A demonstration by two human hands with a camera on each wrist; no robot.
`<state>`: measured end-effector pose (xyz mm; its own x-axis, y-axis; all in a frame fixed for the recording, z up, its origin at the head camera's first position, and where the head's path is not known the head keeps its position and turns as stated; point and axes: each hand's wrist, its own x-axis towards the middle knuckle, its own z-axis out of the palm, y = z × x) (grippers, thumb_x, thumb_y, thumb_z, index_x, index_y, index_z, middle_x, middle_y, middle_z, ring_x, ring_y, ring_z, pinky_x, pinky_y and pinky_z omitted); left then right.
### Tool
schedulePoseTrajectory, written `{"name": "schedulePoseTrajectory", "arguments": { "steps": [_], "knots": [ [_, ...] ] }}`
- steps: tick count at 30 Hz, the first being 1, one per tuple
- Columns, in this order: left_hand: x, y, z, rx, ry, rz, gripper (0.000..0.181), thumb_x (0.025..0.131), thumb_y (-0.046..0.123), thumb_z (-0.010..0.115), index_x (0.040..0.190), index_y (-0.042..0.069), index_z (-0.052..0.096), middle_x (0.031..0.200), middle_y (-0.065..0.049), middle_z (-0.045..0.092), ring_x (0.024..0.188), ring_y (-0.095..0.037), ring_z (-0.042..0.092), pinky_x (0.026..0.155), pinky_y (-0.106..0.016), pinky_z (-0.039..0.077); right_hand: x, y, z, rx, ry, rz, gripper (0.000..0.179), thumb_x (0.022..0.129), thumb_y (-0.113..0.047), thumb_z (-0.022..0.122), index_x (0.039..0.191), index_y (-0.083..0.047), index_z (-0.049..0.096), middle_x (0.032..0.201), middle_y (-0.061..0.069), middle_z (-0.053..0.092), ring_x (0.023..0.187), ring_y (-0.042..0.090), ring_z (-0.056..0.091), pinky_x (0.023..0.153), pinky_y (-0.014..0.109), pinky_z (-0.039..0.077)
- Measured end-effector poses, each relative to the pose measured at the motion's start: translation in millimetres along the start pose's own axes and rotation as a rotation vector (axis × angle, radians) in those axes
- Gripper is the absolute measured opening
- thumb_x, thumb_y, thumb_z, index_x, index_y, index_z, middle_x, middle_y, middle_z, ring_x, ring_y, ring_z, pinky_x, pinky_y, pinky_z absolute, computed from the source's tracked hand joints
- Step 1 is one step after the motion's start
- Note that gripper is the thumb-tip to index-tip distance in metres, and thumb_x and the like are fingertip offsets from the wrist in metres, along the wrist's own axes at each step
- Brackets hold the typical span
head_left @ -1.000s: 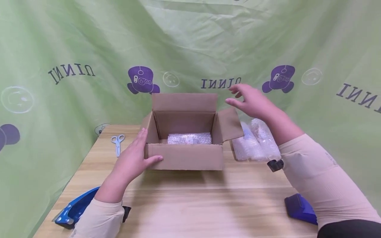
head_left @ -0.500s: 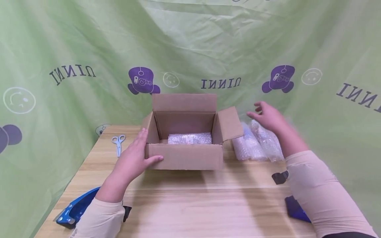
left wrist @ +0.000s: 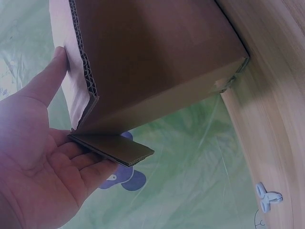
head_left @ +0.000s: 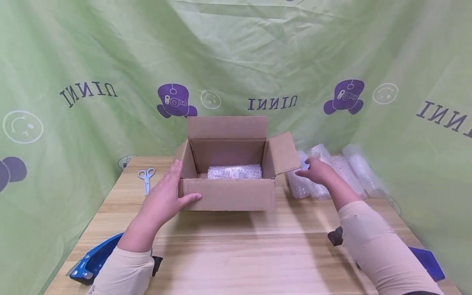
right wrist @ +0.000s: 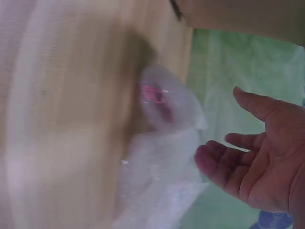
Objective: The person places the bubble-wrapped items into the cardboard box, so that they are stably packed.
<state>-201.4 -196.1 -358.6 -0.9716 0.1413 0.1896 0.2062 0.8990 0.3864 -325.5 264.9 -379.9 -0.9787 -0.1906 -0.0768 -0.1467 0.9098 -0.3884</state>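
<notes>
An open cardboard box (head_left: 228, 195) stands at the far middle of the table, flaps spread outward. Inside it lies a bubble-wrapped bundle (head_left: 235, 171). My left hand (head_left: 164, 197) rests on the box's near left corner. Its thumb lies across the front flap and its fingers against the left side flap (left wrist: 112, 147). Right of the box, my right hand (head_left: 319, 169) hovers over several bubble-wrapped rolls (head_left: 346, 174), fingers loosely bent and nothing held. In the blurred right wrist view, the palm is beside a bubble-wrapped roll (right wrist: 167, 102) with pink marks showing through; no contact is visible.
Light blue scissors (head_left: 146, 179) lie left of the box. A blue tool with a jagged edge (head_left: 86, 266) sits near left, partly behind my forearm. Another dark blue object (head_left: 427, 262) is near right. A green printed curtain (head_left: 236, 61) hangs behind the table.
My right hand has come down from above the box's right flap to the bubble-wrapped rolls, uncovering more of them. My left hand and the box have stayed put.
</notes>
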Motion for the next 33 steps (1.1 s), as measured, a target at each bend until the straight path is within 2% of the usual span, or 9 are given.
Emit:
{"name": "schedulePoseTrajectory", "arguments": {
  "steps": [4,7,11,15,18,22,27,33],
  "knots": [
    [0.0,0.6,-0.1,-0.001,0.002,0.000,0.114,0.080,0.062,0.071,0.159,0.008,0.008,0.165,-0.014,0.010,0.149,-0.038,0.018,0.117,-0.059,0.025,1.8,8,11,0.017,-0.089,0.019,0.076,0.095,-0.039,0.061,0.138,0.018,0.036,0.129,0.041,0.050,0.086,0.043,0.068,0.092,0.057,0.050],
    [0.0,0.9,0.1,-0.003,-0.001,-0.001,0.114,0.080,0.063,0.070,0.159,0.008,0.008,0.165,-0.014,0.010,0.149,-0.038,0.018,0.117,-0.059,0.025,3.9,14,16,0.044,-0.123,0.044,0.075,0.096,-0.040,0.060,0.138,0.017,0.035,0.123,0.041,0.054,0.066,0.029,0.068,0.083,0.052,0.054],
    [-0.1,0.8,0.1,-0.003,-0.003,-0.003,0.115,0.080,0.063,0.070,0.159,0.008,0.008,0.165,-0.014,0.010,0.149,-0.038,0.018,0.117,-0.059,0.024,5.8,17,22,0.073,-0.125,0.059,0.074,0.095,-0.042,0.060,0.136,0.017,0.038,0.118,0.040,0.056,0.065,0.026,0.069,0.080,0.049,0.055],
    [-0.1,0.2,-0.2,-0.005,-0.001,-0.004,0.115,0.080,0.064,0.070,0.159,0.008,0.008,0.165,-0.013,0.009,0.149,-0.038,0.018,0.117,-0.059,0.024,7.3,15,27,0.110,-0.133,0.074,0.070,0.094,-0.041,0.062,0.132,0.016,0.042,0.120,0.040,0.056,0.065,0.025,0.069,0.071,0.042,0.058],
    [0.3,-0.3,-0.2,-0.006,-0.001,-0.003,0.115,0.079,0.064,0.070,0.159,0.009,0.007,0.165,-0.012,0.009,0.150,-0.037,0.017,0.117,-0.058,0.024,8.0,13,30,0.126,-0.131,0.091,0.065,0.093,-0.036,0.064,0.129,0.015,0.045,0.116,0.037,0.059,0.064,0.024,0.068,0.065,0.037,0.058],
    [0.6,-0.5,-0.2,-0.007,0.002,-0.003,0.115,0.079,0.063,0.070,0.159,0.009,0.007,0.165,-0.013,0.009,0.150,-0.037,0.018,0.117,-0.058,0.024,8.2,10,29,0.169,-0.125,0.103,0.056,0.092,-0.028,0.065,0.123,0.015,0.048,0.112,0.035,0.059,0.064,0.025,0.067,0.062,0.037,0.060],
    [0.3,-0.1,-0.2,-0.006,-0.001,-0.006,0.115,0.080,0.063,0.070,0.159,0.008,0.007,0.165,-0.013,0.009,0.149,-0.038,0.018,0.117,-0.059,0.025,6.5,11,22,0.221,-0.141,0.088,0.053,0.093,-0.021,0.064,0.125,0.017,0.045,0.114,0.035,0.056,0.064,0.025,0.066,0.062,0.037,0.061],
    [0.7,-0.2,0.6,-0.009,0.000,-0.003,0.115,0.079,0.063,0.070,0.159,0.009,0.007,0.165,-0.013,0.009,0.149,-0.038,0.018,0.117,-0.059,0.025,0.7,14,-1,0.233,-0.134,0.044,0.058,0.094,-0.021,0.063,0.131,0.018,0.041,0.118,0.036,0.055,0.065,0.025,0.067,0.065,0.038,0.060]
  ]
}}
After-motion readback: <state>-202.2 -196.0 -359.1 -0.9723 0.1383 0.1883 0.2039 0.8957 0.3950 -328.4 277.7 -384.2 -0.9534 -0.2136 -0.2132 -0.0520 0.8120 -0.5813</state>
